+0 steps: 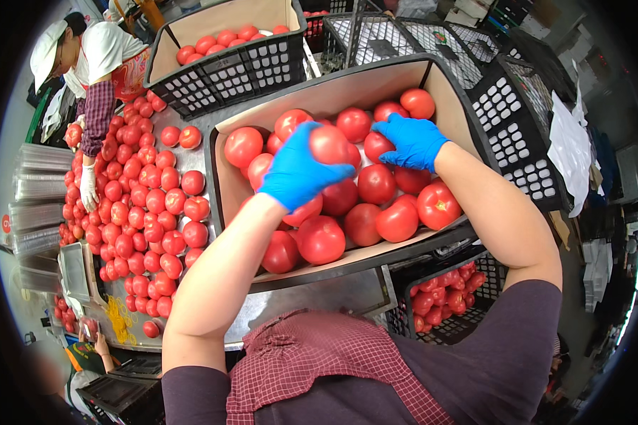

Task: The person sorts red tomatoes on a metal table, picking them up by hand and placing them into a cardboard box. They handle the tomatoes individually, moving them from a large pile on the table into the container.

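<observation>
A black plastic crate (478, 127) lined with brown paper stands before me, with many red tomatoes (378, 183) inside. My left hand (305, 164), in a blue glove, is closed around a tomato (329, 144) above the others; that tomato is slightly blurred. In the same kind of glove, my right hand (412, 141) reaches into the back right of the crate, its fingers around the side of another tomato (377, 147). Whether that one is lifted cannot be told. Larger tomatoes, such as one at the front (320, 240), lie below my hands.
Loose tomatoes (154, 202) cover the metal table (191, 159) at left, where a gloved co-worker (98, 90) reaches in. A second lined crate (228, 74) stands behind. Clear plastic trays (40, 186) are stacked far left. Another crate of tomatoes (446, 297) sits low at right.
</observation>
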Tool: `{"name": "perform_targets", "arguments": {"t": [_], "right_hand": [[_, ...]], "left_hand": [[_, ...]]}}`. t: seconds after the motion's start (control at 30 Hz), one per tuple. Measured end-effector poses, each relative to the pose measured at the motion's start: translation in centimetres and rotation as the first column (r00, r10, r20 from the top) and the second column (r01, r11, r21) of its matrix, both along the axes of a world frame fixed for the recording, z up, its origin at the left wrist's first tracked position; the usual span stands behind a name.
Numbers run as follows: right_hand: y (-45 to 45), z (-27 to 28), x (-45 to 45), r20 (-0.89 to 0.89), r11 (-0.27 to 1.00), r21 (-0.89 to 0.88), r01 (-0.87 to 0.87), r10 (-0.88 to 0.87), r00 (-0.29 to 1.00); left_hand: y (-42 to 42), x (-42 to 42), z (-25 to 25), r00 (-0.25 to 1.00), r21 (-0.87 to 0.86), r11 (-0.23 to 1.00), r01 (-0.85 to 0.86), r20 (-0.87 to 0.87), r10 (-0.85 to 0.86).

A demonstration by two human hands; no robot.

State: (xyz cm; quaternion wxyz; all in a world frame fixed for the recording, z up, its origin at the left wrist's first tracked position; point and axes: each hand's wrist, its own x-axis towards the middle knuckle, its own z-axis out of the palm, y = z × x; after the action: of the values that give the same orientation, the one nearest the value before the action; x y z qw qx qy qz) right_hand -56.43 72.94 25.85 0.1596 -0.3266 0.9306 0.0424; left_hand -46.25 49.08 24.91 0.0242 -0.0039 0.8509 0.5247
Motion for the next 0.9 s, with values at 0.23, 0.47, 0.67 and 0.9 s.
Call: {"name": "perform_targets", "arguments": {"t": [0.23, 0.47, 0.67, 0.9], "right_hand": [[-2.7, -1.3, 0.7, -0.158, 0.965, -0.12, -0.231, 0.211, 0.965], [-8.0, -3.9, 1.8, -0.216, 0.938, 0.076, -0.337, 0.346, 0.913], [-8.7, -5.2, 1.4, -0.258, 0.925, 0.143, -0.352, 0.379, 0.889], [-7.9, -0.5, 0.2, 0.042, 0.965, -0.216, -0.151, 0.164, 0.986]], "left_hand": [[-9.5, 5.4, 0.2, 0.951, 0.571, 0.792, -0.214, -0.065, 0.303], [-10.2, 7.8, -2.3, 0.962, 0.016, 0.978, -0.206, -0.179, 0.205], [-8.0, 8.0, 0.1, 0.918, -0.251, 0.952, -0.178, -0.391, 0.069], [-4.5, 8.6, 1.9, 0.985, 0.633, 0.767, -0.102, -0.044, 0.168]]}}
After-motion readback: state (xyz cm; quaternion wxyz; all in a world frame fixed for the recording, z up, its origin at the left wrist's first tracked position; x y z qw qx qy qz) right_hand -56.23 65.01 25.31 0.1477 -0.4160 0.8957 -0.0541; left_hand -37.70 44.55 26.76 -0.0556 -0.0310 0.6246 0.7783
